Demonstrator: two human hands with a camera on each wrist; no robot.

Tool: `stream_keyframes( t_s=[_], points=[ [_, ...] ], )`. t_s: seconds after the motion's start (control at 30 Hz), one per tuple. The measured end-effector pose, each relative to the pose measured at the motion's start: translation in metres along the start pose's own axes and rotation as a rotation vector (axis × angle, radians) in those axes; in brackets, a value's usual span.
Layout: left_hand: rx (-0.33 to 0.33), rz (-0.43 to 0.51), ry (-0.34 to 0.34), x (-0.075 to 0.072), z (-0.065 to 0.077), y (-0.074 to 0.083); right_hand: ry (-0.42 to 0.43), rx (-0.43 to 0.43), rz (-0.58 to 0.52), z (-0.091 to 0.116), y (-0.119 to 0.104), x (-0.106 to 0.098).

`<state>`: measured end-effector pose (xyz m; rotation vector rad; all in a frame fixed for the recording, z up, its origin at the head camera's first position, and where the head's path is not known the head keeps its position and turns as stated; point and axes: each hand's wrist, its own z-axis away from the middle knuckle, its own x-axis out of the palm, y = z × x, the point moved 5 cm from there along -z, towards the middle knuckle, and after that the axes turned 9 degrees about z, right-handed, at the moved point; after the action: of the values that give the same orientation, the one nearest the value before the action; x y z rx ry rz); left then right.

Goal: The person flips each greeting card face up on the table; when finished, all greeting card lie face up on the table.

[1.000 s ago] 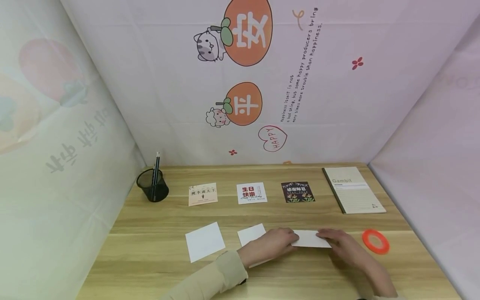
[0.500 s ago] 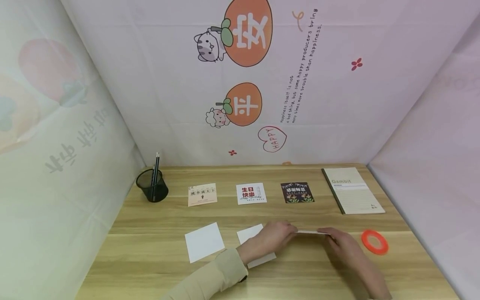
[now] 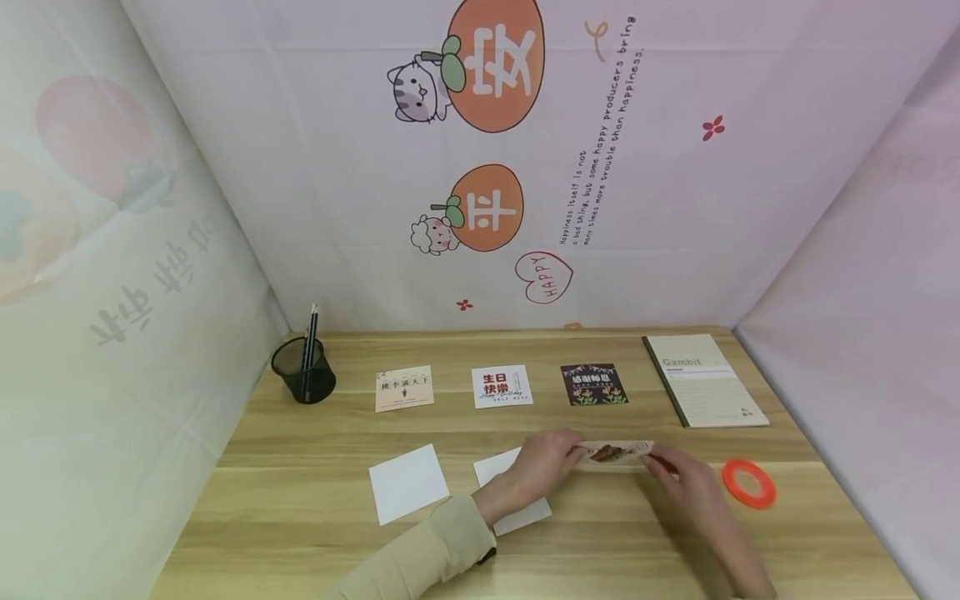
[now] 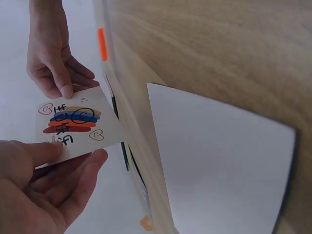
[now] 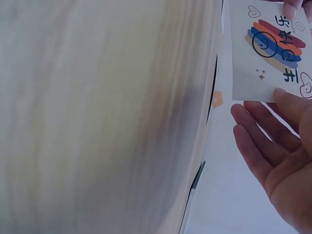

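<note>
A square greeting card [image 3: 615, 454] printed with coloured stripes, dark characters and small hearts is held up above the table between both hands. My left hand [image 3: 542, 462] pinches its left edge, thumb on the printed face in the left wrist view. At the opposite edge, my right hand [image 5: 287, 146] grips it between thumb and fingers. The head view shows the card steeply tilted, its printed face foreshortened. Beneath my left forearm lies a blank white card [image 3: 523, 517], partly covered by the hand and wrist. Another white card [image 3: 408, 483] lies farther left.
Along the back lie a cream card [image 3: 405, 389], a white card with red characters [image 3: 502, 387] and a dark flowered card [image 3: 594, 385]. A black mesh pen cup [image 3: 306, 371] stands at left. On the right are a notebook [image 3: 707, 382] and an orange-red tape roll [image 3: 748, 484].
The card has turned from its white side up, through edge-on, to its printed side showing. Both hands have risen slightly with it, keeping hold of its edges.
</note>
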<state>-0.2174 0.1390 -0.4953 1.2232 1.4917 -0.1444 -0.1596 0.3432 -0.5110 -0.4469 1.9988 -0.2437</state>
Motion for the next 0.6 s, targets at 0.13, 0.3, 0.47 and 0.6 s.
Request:
stream_keyframes(
  t_s=[0.13, 0.3, 0.47, 0.6],
  points=[
    [-0.078, 0.074, 0.026, -0.001, -0.002, -0.009, -0.011, 0.036, -0.035, -0.002, -0.004, 0.002],
    [-0.168, 0.156, 0.063, -0.001, -0.004, -0.018, -0.034, 0.086, -0.055, -0.004, -0.008, 0.006],
    [-0.221, 0.203, 0.09, -0.001, -0.004, -0.023, -0.031, 0.127, -0.059, -0.005, -0.009, 0.007],
    [-0.252, 0.245, 0.103, 0.001, -0.002, -0.027, -0.022, 0.154, -0.074, -0.004, -0.009, 0.009]
  ],
)
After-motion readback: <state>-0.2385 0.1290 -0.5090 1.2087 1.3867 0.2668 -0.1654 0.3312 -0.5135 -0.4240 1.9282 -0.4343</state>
